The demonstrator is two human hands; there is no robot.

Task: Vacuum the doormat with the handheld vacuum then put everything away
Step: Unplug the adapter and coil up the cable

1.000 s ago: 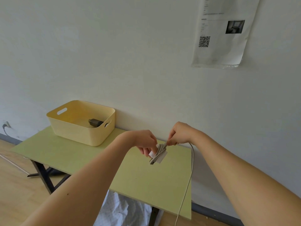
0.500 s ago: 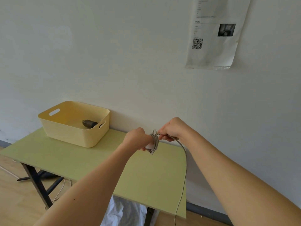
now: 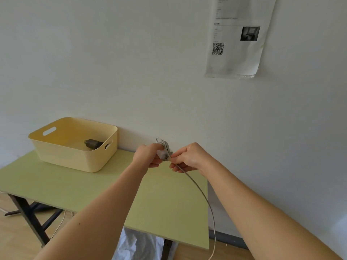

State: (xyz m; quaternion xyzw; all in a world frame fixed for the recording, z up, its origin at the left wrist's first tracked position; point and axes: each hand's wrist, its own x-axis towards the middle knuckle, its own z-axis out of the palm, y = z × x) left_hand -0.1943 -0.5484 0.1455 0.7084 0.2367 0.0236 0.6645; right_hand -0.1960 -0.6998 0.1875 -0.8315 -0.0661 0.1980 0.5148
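Both hands over the bench (image 3: 93,188), near its back edge
- Hidden: white adapter block (image 3: 161,153) mostly covered by left hand (image 3: 148,156) fingers and by cable wraps; its shape is unclear. Cable (image 3: 213,222) runs off the bottom edge. Dark cylindrical object (image 3: 93,143) in the bin (image 3: 75,158) is half behind the bin wall, identity unsure. Wall sheet (image 3: 236,53) is cut at the top, print too small to read
- Left hand grips the block; right hand (image 3: 189,156) pinches the cable just beside it, fingers curled
- Change: a second ago the wound bundle hung below the hands; now its loops stand above the left hand, against the wall
- Materials: thin grey-white cable, slack curve; bin is smooth pale-yellow plastic, rounded corners, slot handles; bench is a flat light-green board on dark legs; pale wood floor (image 3: 15,241)
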